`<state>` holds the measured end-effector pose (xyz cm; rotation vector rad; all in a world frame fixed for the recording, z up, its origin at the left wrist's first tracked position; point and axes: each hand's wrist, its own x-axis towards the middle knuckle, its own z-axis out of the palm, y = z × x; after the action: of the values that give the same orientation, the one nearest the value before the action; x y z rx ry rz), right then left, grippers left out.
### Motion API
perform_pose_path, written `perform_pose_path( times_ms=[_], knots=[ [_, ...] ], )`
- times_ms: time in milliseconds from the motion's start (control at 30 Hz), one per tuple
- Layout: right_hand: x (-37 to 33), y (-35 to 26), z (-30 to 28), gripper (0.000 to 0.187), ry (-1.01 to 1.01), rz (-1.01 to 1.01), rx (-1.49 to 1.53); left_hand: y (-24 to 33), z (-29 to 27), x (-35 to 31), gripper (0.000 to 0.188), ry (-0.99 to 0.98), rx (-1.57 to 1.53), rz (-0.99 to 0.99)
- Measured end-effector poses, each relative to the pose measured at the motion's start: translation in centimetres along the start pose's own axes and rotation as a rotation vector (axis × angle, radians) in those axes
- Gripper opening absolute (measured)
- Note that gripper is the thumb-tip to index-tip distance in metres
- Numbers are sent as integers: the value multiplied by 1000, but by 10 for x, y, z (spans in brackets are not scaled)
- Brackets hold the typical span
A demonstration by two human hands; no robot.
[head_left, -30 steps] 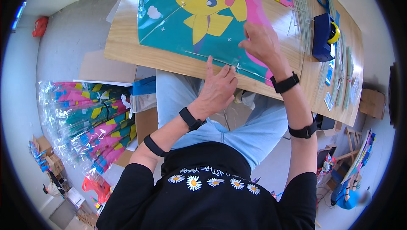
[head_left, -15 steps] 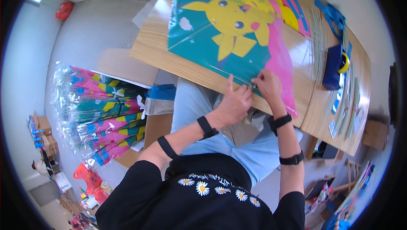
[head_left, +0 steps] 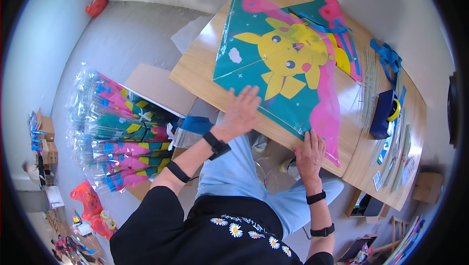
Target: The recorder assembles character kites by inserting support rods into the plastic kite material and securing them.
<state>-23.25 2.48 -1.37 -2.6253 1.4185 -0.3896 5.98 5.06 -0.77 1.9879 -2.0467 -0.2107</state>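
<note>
A kite of thin teal and pink sheet, printed with a yellow cartoon creature, lies spread on the wooden table in front of me. Slim rods run along its edges and across its middle. My left hand, fingers spread and slightly blurred, is over the table's near edge beside the kite's lower left border. Fingers stretched out, my right hand rests at the kite's near edge, by the pink strip. Neither hand grips anything that I can see.
Past the kite lie another kite, blue ribbon and thin sticks. To the right, a dark blue box holds a yellow tape roll. Rolled kites in clear plastic fill a carton on my left.
My right hand has released its pinch at the kite's near edge and flattened there. My left hand has moved left along that edge, fingers spreading. The view has shifted, showing more of the kite.
</note>
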Motion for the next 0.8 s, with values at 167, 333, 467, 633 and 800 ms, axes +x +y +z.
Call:
perform_pose_path(
  times_ms=[167,333,467,633,800],
  knots=[
    [-2,-2,6,63,19,-8,-26,-47,-12,13,82,45,24,-181],
    [-1,1,2,63,20,-21,-11,-55,-17,10,90,-22,81,-299],
    [-2,1,5,64,21,-21,9,-51,-20,8,91,-70,107,-319],
    [-5,1,4,66,38,-28,-13,-50,-24,5,92,-96,139,-296],
    [-12,-8,1,70,-10,-38,-22,-51,-27,-3,94,-74,116,-265]
  ],
)
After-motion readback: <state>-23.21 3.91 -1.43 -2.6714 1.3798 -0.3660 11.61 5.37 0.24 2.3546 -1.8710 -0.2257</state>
